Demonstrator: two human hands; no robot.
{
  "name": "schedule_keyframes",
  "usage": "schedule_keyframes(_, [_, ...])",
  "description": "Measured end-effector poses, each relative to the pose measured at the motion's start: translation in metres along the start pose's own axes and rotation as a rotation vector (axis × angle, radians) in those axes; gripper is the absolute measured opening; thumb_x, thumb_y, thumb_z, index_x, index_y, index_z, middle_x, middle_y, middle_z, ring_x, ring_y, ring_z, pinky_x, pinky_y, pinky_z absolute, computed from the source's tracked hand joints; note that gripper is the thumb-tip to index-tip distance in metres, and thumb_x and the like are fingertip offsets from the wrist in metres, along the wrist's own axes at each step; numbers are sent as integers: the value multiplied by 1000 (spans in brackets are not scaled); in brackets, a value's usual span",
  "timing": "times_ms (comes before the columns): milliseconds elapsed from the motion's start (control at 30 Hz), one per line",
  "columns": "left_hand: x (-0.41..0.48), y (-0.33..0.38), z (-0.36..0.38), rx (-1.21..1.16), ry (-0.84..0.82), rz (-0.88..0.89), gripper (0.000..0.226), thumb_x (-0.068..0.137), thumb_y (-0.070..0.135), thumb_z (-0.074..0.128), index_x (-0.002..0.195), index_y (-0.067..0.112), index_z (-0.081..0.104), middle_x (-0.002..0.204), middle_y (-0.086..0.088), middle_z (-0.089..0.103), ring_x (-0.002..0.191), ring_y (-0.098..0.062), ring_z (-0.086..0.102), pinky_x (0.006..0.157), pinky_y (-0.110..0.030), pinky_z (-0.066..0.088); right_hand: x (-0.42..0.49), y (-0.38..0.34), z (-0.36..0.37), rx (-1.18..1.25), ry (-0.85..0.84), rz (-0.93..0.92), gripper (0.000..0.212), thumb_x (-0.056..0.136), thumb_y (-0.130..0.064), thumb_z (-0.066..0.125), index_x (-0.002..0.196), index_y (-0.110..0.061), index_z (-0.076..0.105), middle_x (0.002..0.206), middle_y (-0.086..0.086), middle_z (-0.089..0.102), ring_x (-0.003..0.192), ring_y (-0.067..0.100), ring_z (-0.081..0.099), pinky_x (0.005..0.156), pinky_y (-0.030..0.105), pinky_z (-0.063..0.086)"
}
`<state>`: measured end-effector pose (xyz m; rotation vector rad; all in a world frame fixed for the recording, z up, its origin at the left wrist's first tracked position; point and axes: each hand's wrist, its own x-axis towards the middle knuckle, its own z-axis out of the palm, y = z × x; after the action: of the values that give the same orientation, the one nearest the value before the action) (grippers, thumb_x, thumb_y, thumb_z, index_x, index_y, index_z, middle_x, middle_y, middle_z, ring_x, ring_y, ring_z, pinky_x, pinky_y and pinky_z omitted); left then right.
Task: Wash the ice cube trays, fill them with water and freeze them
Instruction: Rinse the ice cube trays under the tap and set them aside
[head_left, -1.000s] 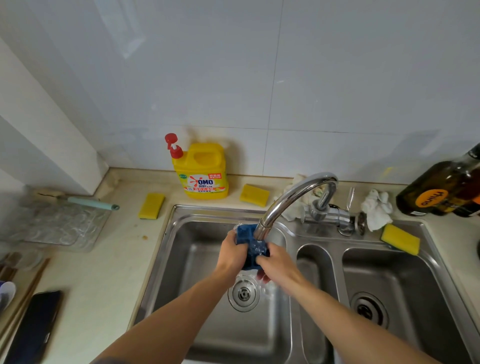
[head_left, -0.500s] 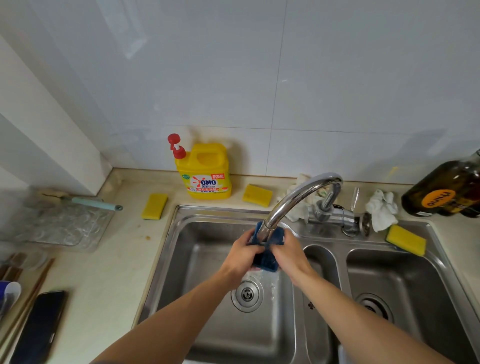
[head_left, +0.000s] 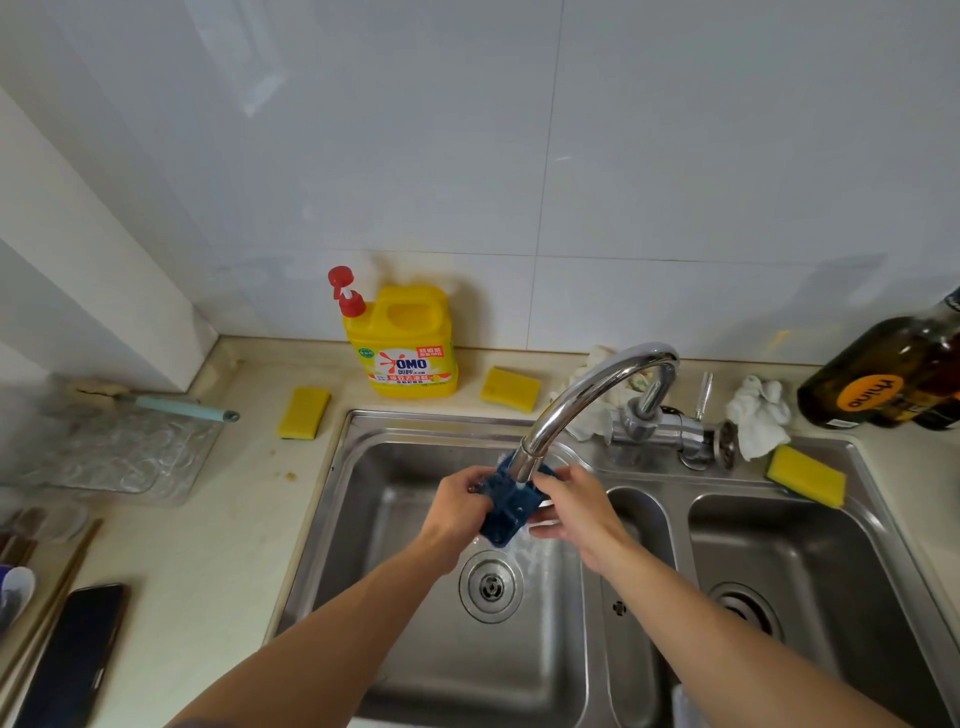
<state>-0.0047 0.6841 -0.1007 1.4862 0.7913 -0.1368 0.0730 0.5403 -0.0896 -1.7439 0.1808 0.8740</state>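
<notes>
A small dark blue ice cube tray is held tilted under the chrome faucet spout, over the left basin of the steel sink. Water runs from the spout onto the tray and splashes down toward the drain. My left hand grips the tray's left edge. My right hand holds its right side, fingers curled around the edge. The hands hide part of the tray.
A yellow detergent jug stands at the wall. Yellow sponges lie on the counter, behind the sink and on the sink's right rim. A dark bottle, white cloth, clear tray and phone sit around.
Both hands turned the blue tray under the running water; it now hangs more tilted, lower end toward the drain. My right hand slid to the tray's right side.
</notes>
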Motion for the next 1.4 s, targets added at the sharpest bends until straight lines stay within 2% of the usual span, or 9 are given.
schedule_keyframes(267, [8, -3, -6, 99, 0, 44, 32, 89, -4, 55, 96, 23, 71, 94, -3, 72, 89, -19, 69, 71, -27, 59, -2, 7, -2, -118, -106, 54, 12, 97, -1, 55, 104, -8, 62, 90, 20, 72, 60, 23, 68, 61, 33, 59])
schedule_keyframes(433, [14, -5, -1, -11, 160, -18, 27, 90, -1, 54, 98, 21, 67, 100, -6, 69, 88, -21, 66, 65, -29, 56, -3, 6, -5, -126, -87, 29, 14, 96, 1, 54, 98, -6, 66, 74, 17, 70, 59, 23, 67, 60, 34, 60])
schedule_keyframes(533, [18, -6, 3, -86, 161, -65, 13, 93, 9, 60, 99, 18, 68, 100, -11, 70, 90, -24, 67, 72, -36, 59, -3, 7, -4, -120, -28, 3, 15, 96, 1, 52, 98, -6, 65, 70, 17, 70, 55, 22, 66, 56, 33, 57])
schedule_keyframes(633, [18, -6, 4, -139, 131, -132, 16, 94, 8, 57, 101, 17, 68, 99, -13, 70, 92, -28, 68, 79, -46, 62, -4, 7, -5, -132, -21, -26, 18, 96, 4, 50, 108, -7, 59, 79, 21, 72, 56, 22, 67, 56, 31, 57])
schedule_keyframes(733, [14, -6, 5, -176, 92, -228, 23, 92, 3, 51, 106, 15, 64, 102, -16, 70, 90, -31, 71, 63, -38, 62, -5, 7, -4, -160, -16, -67, 26, 95, 4, 51, 115, -11, 57, 87, 20, 73, 58, 22, 68, 57, 31, 58])
schedule_keyframes(833, [11, -8, 6, -236, 54, -331, 18, 92, 7, 51, 105, 11, 63, 101, -20, 71, 84, -33, 74, 62, -39, 62, -6, 9, -2, -268, -14, -142, 33, 93, 2, 51, 119, -17, 56, 92, 14, 72, 63, 22, 71, 60, 33, 60])
schedule_keyframes(1000, [12, -7, 8, -218, 146, -253, 20, 89, 4, 50, 98, 12, 66, 90, -16, 71, 76, -27, 67, 54, -30, 55, -13, 7, 1, -394, -64, -240, 25, 92, -8, 58, 104, -30, 56, 98, 1, 68, 86, 20, 71, 82, 44, 62])
schedule_keyframes(1267, [11, -2, 5, 33, 199, -103, 19, 97, 15, 46, 96, 20, 64, 90, -6, 70, 78, -19, 64, 53, -26, 50, -13, 4, -2, 61, -195, 1, 14, 99, -14, 60, 112, -12, 61, 101, 23, 72, 71, 31, 73, 64, 40, 60])
schedule_keyframes(1400, [8, -2, 6, 78, 159, -66, 18, 90, 11, 48, 94, 13, 65, 86, -9, 70, 73, -21, 63, 49, -25, 50, -7, 5, -1, 52, -109, 40, 10, 97, -11, 59, 105, -13, 65, 96, 21, 72, 68, 31, 72, 58, 37, 59])
